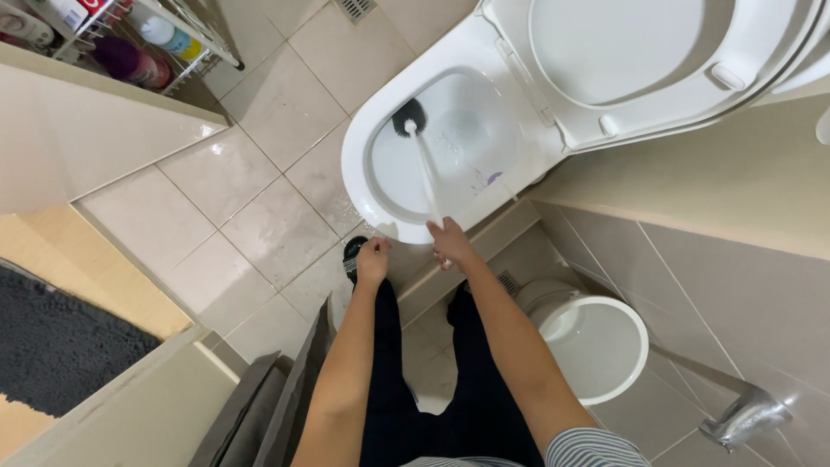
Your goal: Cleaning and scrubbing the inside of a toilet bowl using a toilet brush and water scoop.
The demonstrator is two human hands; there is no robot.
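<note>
The bathroom floor (259, 173) was pale glossy tile, with a white toilet (363, 186) standing open, lid and seat raised clear of the bowl. The right hand (450, 242) was clamped on the end of a white toilet brush (421, 164), angled down so its dark bristle head pressed the bowl's inner wall. The left hand (373, 258) hung loosely curled beside it, empty, above the rim, and a white bucket (635, 363) stood near the right leg.

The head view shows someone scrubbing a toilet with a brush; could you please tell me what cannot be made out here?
- Brush handle's grip end: wrapped by the right hand.
- Left hand: curled, so it is unclear whether the fingers hold anything.
- Bottles on the wire rack: cut off by the top edge.
- Toilet lid: cut by the top edge.
- Small purple mark inside the toilet bowl: too small to identify.
- Feet: mostly hidden behind the legs.
</note>
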